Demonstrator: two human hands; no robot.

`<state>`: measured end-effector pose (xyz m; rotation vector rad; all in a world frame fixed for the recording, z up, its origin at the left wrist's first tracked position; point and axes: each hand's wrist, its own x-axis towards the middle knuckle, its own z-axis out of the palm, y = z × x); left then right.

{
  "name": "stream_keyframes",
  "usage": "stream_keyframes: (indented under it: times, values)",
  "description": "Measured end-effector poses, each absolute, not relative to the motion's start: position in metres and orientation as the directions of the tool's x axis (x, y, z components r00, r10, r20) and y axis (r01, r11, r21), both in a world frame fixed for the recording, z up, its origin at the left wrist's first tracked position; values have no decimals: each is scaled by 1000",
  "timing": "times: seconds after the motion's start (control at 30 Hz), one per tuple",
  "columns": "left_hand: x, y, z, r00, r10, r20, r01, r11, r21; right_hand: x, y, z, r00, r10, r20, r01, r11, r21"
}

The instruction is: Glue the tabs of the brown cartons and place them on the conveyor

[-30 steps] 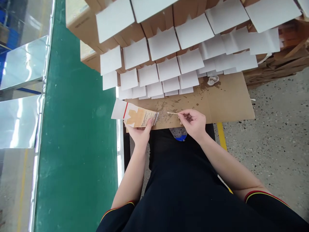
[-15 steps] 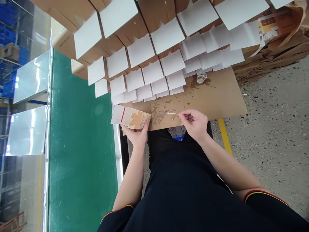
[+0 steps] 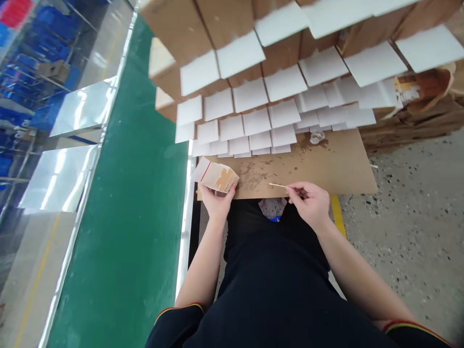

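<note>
My left hand (image 3: 216, 203) is closed round a small printed carton (image 3: 219, 178), white and tan with a red stripe, its white flap sticking out to the left. Between thumb and fingertips of my right hand (image 3: 311, 202) is a cotton swab (image 3: 277, 185), its tip pointing left toward the carton but apart from it. Both hands are over the near edge of a brown cardboard sheet (image 3: 340, 166) marked with dark wet stains. A small clear dish (image 3: 317, 138) stands on the sheet, farther back.
Stacked brown cartons with white flaps (image 3: 253, 123) rise at the back of the sheet. To the left runs a green conveyor belt (image 3: 134, 232) with a metal edge. Folded brown paper or cardboard (image 3: 420, 128) lies at the right, above the speckled floor (image 3: 402, 212).
The view has shifted and tilted, so the scene sits farther right and slightly lower. Both hands keep their holds on the carton and the swab.
</note>
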<state>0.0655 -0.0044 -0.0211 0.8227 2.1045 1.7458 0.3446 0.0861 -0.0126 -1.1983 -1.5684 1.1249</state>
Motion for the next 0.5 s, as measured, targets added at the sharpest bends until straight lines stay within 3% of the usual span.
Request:
stream_keyframes:
  times: [0.2, 0.4, 0.5]
  values:
    - [-52, -57, 8, -916, 259, 305, 321, 18, 947, 374, 112, 2, -30, 999, 43, 250, 49, -967]
    - [-142, -58, -1, -973, 225, 49, 85, 154, 984, 373, 128, 22, 16, 1000, 4, 318, -1, -948]
    - [-132, -68, -5, -974, 200, 103, 141, 188, 972, 384, 128, 25, 23, 1000, 13, 340, 4, -940]
